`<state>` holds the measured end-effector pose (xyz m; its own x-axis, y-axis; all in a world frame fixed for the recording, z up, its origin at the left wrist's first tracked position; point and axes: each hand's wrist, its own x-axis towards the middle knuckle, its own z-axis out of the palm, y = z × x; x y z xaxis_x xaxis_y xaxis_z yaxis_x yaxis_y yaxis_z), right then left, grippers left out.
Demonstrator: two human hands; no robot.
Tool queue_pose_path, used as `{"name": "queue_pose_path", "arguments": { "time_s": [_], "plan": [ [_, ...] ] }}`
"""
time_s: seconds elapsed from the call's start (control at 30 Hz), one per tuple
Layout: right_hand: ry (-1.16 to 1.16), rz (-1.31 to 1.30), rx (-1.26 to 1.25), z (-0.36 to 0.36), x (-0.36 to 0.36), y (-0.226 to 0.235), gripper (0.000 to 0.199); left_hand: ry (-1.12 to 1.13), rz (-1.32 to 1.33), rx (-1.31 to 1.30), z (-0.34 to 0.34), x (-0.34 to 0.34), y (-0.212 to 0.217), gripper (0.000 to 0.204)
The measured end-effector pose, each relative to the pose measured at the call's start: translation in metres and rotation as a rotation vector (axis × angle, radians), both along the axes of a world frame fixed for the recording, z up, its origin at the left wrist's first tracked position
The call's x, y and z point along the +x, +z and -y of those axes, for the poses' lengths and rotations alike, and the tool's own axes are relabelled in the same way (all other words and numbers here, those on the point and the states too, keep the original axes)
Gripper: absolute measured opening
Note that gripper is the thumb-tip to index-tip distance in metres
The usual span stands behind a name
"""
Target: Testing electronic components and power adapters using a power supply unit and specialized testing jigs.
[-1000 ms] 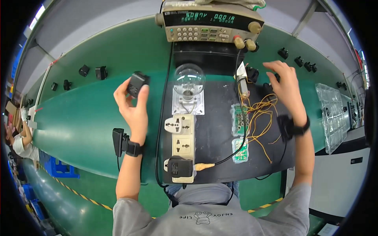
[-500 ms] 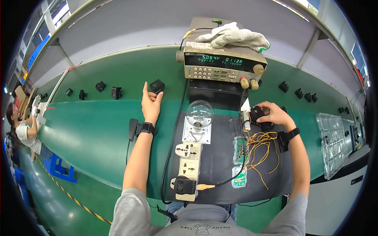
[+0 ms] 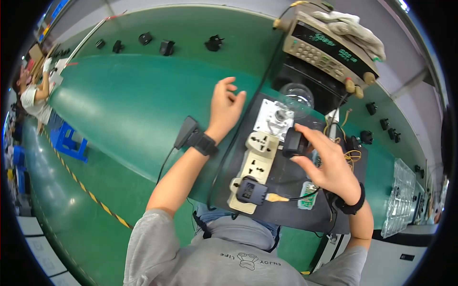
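My right hand grips a black power adapter between thumb and fingers, just right of the upper end of a cream power strip. Another black adapter sits plugged into the strip's near end, a cable with a yellowish connector running from its side. Over the green bench mat, left of the strip, my left hand is empty with its fingers loosely bent and apart. Beyond it, a black adapter lies on the bench.
A clear glass bulb on a white plate stands past the strip. Behind it is a bench power supply with a glove on top. Small green circuit board, clear plastic tray and several adapters lie around. Another person works far left.
My left hand has drawn back from the adapter at the rear, leaving it on the bench. My right hand has brought a black adapter left and nearer, beside the strip. The view has turned left.
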<state>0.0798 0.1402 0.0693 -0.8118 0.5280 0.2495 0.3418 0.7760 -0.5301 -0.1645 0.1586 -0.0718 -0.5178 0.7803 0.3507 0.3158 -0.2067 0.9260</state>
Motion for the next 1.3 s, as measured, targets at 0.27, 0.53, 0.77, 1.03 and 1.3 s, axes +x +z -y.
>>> {"name": "queue_pose_path", "arguments": {
  "time_s": [0.27,0.53,0.77,1.03,1.3],
  "plan": [
    [0.072,0.270,0.142,0.015,-0.039,-0.007,0.063,0.029,0.029,-0.121,0.004,-0.011,0.005,0.036],
    [-0.004,0.492,0.252,0.024,-0.059,-0.007,0.060,0.038,0.094,-0.009,0.014,-0.012,0.022,0.027],
    [-0.013,0.264,0.244,0.013,-0.030,-0.014,0.058,-0.403,0.135,0.173,0.088,0.016,0.055,0.023],
    [0.088,0.044,-0.033,0.068,0.022,-0.026,0.033,-0.777,-0.382,-0.144,0.154,0.018,0.067,0.057],
    [-0.220,-0.086,0.139,0.023,0.027,-0.043,0.019,-0.767,-0.398,-0.095,0.156,0.027,0.070,0.051]
  ]
}}
